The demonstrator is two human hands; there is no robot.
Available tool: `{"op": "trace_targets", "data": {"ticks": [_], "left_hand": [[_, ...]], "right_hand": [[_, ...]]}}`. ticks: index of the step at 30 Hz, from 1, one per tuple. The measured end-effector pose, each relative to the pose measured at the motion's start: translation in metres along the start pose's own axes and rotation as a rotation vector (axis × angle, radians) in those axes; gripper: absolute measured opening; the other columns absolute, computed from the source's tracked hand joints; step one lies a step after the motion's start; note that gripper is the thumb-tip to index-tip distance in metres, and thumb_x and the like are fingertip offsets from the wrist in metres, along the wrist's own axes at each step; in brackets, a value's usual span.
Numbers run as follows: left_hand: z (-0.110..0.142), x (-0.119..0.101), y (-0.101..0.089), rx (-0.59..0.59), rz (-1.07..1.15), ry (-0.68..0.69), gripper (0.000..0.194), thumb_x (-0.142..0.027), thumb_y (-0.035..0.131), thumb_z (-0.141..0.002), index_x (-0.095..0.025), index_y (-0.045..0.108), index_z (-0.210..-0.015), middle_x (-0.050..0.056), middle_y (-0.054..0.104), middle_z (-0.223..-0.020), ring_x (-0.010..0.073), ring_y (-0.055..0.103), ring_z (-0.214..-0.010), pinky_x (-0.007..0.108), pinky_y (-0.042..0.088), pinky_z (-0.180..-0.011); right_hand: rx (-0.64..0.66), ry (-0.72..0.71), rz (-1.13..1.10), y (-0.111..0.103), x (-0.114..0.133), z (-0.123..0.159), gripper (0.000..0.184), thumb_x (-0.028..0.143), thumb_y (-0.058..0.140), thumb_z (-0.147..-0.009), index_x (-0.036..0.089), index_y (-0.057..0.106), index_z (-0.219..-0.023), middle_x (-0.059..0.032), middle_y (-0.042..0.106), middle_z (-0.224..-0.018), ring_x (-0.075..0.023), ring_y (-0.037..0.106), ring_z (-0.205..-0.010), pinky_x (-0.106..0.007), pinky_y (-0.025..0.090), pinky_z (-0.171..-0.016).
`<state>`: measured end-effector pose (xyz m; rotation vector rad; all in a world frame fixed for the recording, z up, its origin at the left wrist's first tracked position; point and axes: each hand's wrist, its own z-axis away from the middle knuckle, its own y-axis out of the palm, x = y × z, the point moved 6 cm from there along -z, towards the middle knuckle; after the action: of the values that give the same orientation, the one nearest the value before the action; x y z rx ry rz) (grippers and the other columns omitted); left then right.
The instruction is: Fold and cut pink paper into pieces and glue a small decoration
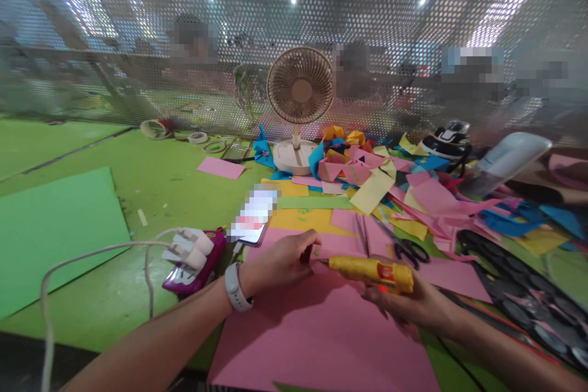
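Observation:
My right hand (399, 297) is closed around a yellow glue gun (367, 269), whose thin tip points left and whose small red light is lit. Just off that tip, my left hand (285, 260), with a white watch on the wrist, is curled around a small pink paper piece (316, 252) with a green mark. Its fingertips are partly hidden. Beneath both hands lies a large pink sheet (321, 331). Beyond my left hand, a lit phone (255, 214) rests with a cable plugged in. A pair of black-handled scissors (408, 251) lies beyond my right hand.
A small fan (301, 92) stands against a perforated metal screen (390, 18). Paper scraps (367, 184) pile up right of it. Chargers (190, 248) sit on a purple packet at left, near a green sheet (59, 226). A black tray (528, 294) lies at right.

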<state>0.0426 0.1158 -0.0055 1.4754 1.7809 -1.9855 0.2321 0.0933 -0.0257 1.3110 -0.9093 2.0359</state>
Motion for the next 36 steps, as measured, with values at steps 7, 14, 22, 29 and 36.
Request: {"op": "trace_targets", "data": {"ticks": [7,14,22,29,36], "left_hand": [[-0.0002,-0.0001,0.0003,0.01,0.024,-0.006,0.015,-0.022,0.054,-0.081,-0.018,0.047,-0.093,-0.001,0.055,-0.075,0.0121,0.048,-0.061,0.022,0.035,-0.053],[-0.0004,-0.0011,-0.0002,0.007,0.026,-0.012,0.013,-0.021,0.055,-0.08,-0.018,0.047,-0.09,-0.001,0.054,-0.074,0.0116,0.047,-0.059,0.022,0.034,-0.052],[0.0,-0.0003,0.0,0.019,0.012,-0.016,0.014,-0.021,0.055,-0.08,-0.018,0.047,-0.091,-0.001,0.053,-0.075,0.012,0.047,-0.06,0.022,0.033,-0.053],[0.0003,-0.0004,-0.0001,0.02,0.025,-0.021,0.014,-0.019,0.054,-0.08,-0.018,0.047,-0.091,-0.001,0.054,-0.075,0.0122,0.047,-0.061,0.022,0.033,-0.053],[0.0004,-0.0016,-0.0015,0.018,0.018,-0.01,0.014,-0.021,0.055,-0.081,-0.018,0.046,-0.092,-0.001,0.054,-0.075,0.0122,0.048,-0.061,0.021,0.033,-0.052]], "right_hand": [[-0.014,-0.024,-0.035,0.002,0.0044,-0.0006,0.044,0.05,0.064,-0.077,0.017,0.059,-0.105,0.006,0.049,-0.052,-0.0048,0.042,-0.038,-0.014,0.036,-0.035],[-0.003,-0.042,-0.029,0.0024,0.0059,-0.0011,0.047,0.051,0.064,-0.077,0.016,0.059,-0.107,0.005,0.049,-0.054,-0.0056,0.043,-0.04,-0.016,0.038,-0.038],[-0.016,-0.011,-0.039,0.003,0.0076,-0.0018,0.049,0.053,0.065,-0.075,0.016,0.06,-0.107,0.0065,0.045,-0.05,-0.005,0.04,-0.038,-0.015,0.037,-0.036],[-0.012,-0.005,-0.01,0.0037,0.008,-0.0008,0.05,0.054,0.064,-0.076,0.016,0.059,-0.107,0.0067,0.045,-0.05,-0.0046,0.038,-0.037,-0.015,0.036,-0.035],[-0.008,-0.022,0.014,0.0025,0.0034,-0.0006,0.044,0.049,0.062,-0.08,0.016,0.058,-0.108,0.0064,0.045,-0.051,-0.0051,0.04,-0.038,-0.015,0.035,-0.036]]}}
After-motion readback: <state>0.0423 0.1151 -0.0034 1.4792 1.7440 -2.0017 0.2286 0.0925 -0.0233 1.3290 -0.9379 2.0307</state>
